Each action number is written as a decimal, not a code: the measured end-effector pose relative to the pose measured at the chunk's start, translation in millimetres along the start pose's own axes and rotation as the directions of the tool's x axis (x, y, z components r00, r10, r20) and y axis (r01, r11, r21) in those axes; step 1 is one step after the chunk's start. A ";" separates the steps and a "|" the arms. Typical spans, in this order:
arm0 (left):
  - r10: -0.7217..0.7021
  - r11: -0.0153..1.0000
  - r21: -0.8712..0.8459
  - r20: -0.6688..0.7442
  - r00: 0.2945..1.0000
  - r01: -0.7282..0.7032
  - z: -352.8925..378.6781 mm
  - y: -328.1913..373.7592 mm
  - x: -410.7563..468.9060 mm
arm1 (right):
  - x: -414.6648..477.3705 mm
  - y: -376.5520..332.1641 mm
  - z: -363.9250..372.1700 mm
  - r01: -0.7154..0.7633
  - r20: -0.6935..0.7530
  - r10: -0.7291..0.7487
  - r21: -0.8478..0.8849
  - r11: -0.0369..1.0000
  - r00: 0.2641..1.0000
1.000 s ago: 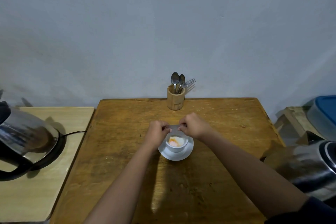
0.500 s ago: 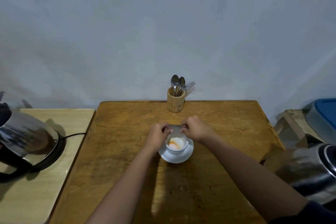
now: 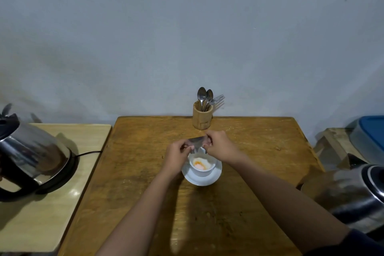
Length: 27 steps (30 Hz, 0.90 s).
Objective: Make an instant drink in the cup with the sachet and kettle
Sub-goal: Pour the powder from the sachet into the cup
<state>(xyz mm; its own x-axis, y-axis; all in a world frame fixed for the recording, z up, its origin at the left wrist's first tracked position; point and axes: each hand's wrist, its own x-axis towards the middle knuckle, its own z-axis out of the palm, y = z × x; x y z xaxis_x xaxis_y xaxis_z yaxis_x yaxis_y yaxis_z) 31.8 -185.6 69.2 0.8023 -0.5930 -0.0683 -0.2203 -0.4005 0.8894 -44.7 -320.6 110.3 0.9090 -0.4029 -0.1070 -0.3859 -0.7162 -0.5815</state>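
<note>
A white cup stands on a white saucer in the middle of the wooden table. Orange and white powder lies in the cup. Just above the cup's far rim, my left hand and my right hand each pinch one end of a silvery sachet. A steel kettle sits on its black base on the pale side table at the left.
A wooden holder with spoons and a fork stands at the table's far edge. A second shiny steel vessel is at the right edge. A blue-lidded container rests on a stool at the right. The kettle's cord lies toward the wall.
Both hands have stayed over the cup with the sachet stretched between them; the sachet is lifted slightly higher and tilted now.
</note>
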 end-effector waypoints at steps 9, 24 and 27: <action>-0.136 0.965 -0.251 -0.238 0.962 0.074 -59.4 -35.9 -45.6 | -2.4 -52.6 57.5 0.017 0.039 -0.039 0.447 0.895 0.999; -0.341 0.925 0.055 -0.322 0.883 0.377 -49.1 -123.0 -131.6 | -36.0 -47.5 186.2 0.002 0.306 -0.020 0.058 0.998 0.952; -0.314 0.915 0.145 -0.327 0.891 0.376 -44.4 -121.9 -132.3 | -37.0 -45.8 187.4 -0.025 0.296 0.008 0.055 0.998 0.955</action>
<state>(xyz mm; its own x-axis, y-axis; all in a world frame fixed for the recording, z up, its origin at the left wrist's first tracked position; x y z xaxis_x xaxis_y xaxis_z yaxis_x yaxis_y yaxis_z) -22.9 -27.4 -10.2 0.9658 -0.1740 -0.1923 0.0194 -0.6908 0.7228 -31.1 -166.1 -10.3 0.9119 -0.2218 -0.3455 -0.3995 -0.6734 -0.6221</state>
